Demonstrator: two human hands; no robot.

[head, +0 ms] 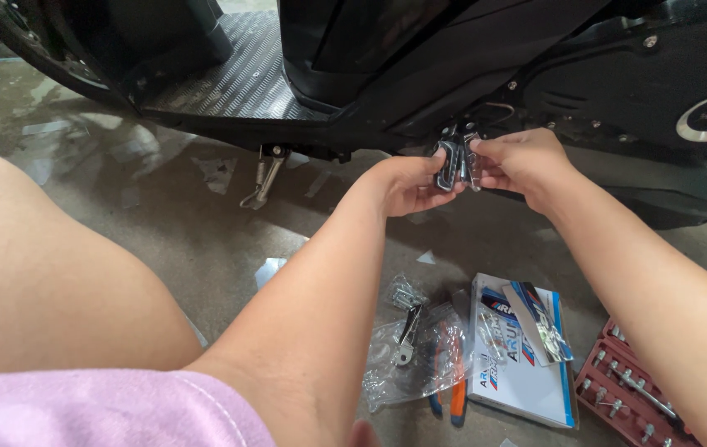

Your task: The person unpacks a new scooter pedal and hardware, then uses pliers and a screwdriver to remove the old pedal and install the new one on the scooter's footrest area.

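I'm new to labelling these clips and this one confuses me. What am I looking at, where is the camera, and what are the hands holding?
The one picture comes from a camera worn on a person's head, looking down, so the knee at left is the person's own. No robot: two bare hands. The left hand and right hand together hold a small black-and-silver metal part against the underside of a black scooter. On the concrete floor lie a white-and-blue box, clear plastic bags, orange-handled pliers and a red tray of sockets.
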